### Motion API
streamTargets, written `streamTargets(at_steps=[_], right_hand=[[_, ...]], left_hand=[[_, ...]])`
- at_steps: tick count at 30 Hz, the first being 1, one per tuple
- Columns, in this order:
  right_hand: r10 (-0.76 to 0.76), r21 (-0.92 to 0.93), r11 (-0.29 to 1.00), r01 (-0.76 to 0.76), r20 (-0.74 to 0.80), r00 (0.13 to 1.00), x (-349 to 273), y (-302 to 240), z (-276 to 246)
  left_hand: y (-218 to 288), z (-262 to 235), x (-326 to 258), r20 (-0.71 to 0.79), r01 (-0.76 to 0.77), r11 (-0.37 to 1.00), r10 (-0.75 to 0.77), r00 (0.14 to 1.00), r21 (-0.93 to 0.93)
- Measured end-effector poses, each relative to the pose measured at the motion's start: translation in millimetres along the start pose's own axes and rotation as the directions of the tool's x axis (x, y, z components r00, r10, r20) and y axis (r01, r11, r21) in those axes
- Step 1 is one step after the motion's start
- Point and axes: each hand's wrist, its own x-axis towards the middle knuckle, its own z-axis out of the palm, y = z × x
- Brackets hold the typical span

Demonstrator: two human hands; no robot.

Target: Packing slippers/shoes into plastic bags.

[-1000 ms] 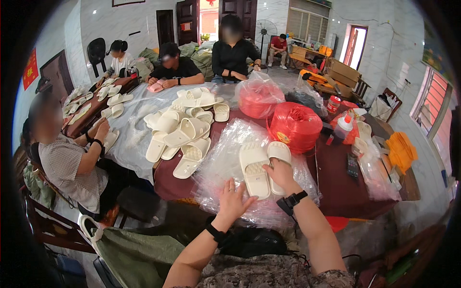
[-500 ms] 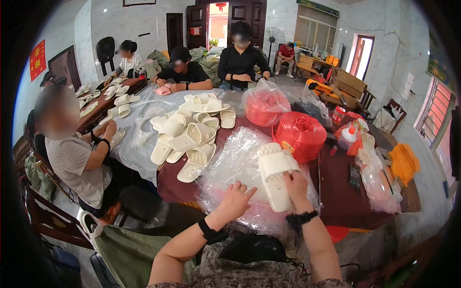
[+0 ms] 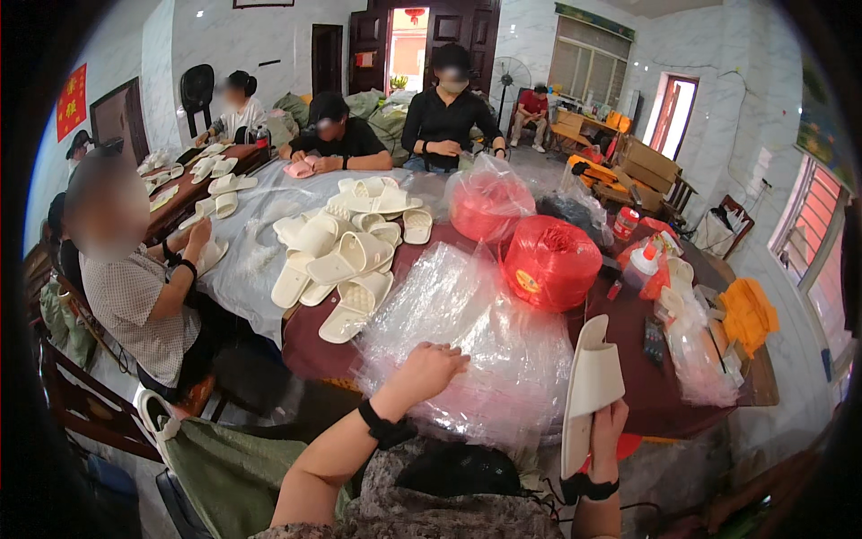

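Note:
My right hand (image 3: 609, 440) grips a cream slipper (image 3: 593, 382), held upright and edge-on beside the stack of bags. The slipper has one broad strap, and its sole faces left. My left hand (image 3: 426, 373) rests on a spread stack of clear plastic bags (image 3: 476, 314), its fingers stretched toward the right; it is hard to see whether a bag edge lies under them. Left of the bags is a heap of cream slippers (image 3: 346, 256) on the table.
Two red plastic twine rolls (image 3: 552, 260) (image 3: 489, 202) stand behind the bags. To the right are a bottle (image 3: 643, 266), a remote (image 3: 653, 341) and orange cloth (image 3: 748, 310). A co-worker (image 3: 135, 287) sits at left; others are across the table. A green sack (image 3: 229, 476) hangs near my left arm.
My right hand has carried the slipper to the right and turned it edge-on. The left hand has shifted slightly on the bags, its fingers drawn closer together. My view has shifted a little.

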Motion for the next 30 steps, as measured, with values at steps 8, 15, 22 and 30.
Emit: streamTargets(at_steps=[8,15,22,30], right_hand=[[0.024,-0.016,1.000,-0.025,-0.074,0.997,-33,2,-20],[0.023,0.050,0.999,-0.007,-0.318,0.948,-51,-11,-7],[0.196,0.368,0.902,-0.226,0.116,0.974,-63,-23,11],[-0.315,0.161,0.945,0.286,0.688,0.654,-40,-70,39]], left_hand=[[25,-34,-28,-0.068,0.005,0.998,-0.009,0.998,-0.069],[47,-103,-67,-0.458,0.220,0.975,-0.202,0.866,-0.015],[76,-76,-56,-0.510,0.179,0.983,-0.180,0.841,-0.052],[56,5,-12,-0.054,0.179,0.865,-0.230,0.972,-0.468]])
